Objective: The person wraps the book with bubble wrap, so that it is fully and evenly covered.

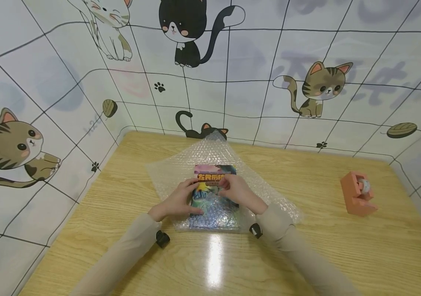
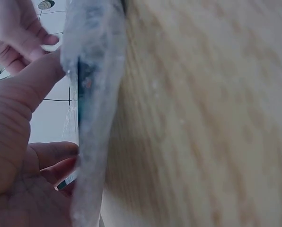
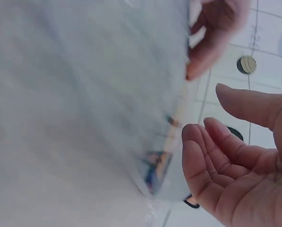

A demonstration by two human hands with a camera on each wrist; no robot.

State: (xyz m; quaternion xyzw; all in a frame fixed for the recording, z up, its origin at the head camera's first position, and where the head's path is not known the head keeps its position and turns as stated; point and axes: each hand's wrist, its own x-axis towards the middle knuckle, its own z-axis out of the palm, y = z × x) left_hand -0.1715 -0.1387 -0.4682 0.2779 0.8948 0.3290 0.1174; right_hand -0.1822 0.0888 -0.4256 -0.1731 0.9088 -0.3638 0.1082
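Note:
A colourful picture book [image 1: 215, 193] lies on a sheet of bubble wrap [image 1: 215, 152] on the wooden table. A flap of the wrap covers the book's lower part, and its title end shows bare. My left hand [image 1: 178, 201] rests at the book's left side, thumb on the wrapped lower part and fingers by the upper left edge. Above the book's right side hovers my right hand [image 1: 240, 191]. In the right wrist view this right hand [image 3: 240, 161] has loosely bent fingers, the thumb apart from them and nothing between.
An orange tape dispenser [image 1: 358, 195] with a roll of clear tape stands at the right of the table [image 1: 325, 255]. A cloth backdrop [image 1: 254, 53] printed with cartoon cats and grid lines rises behind and beside the table. Dark wrist cameras [image 1: 162, 239] sit at both cuffs.

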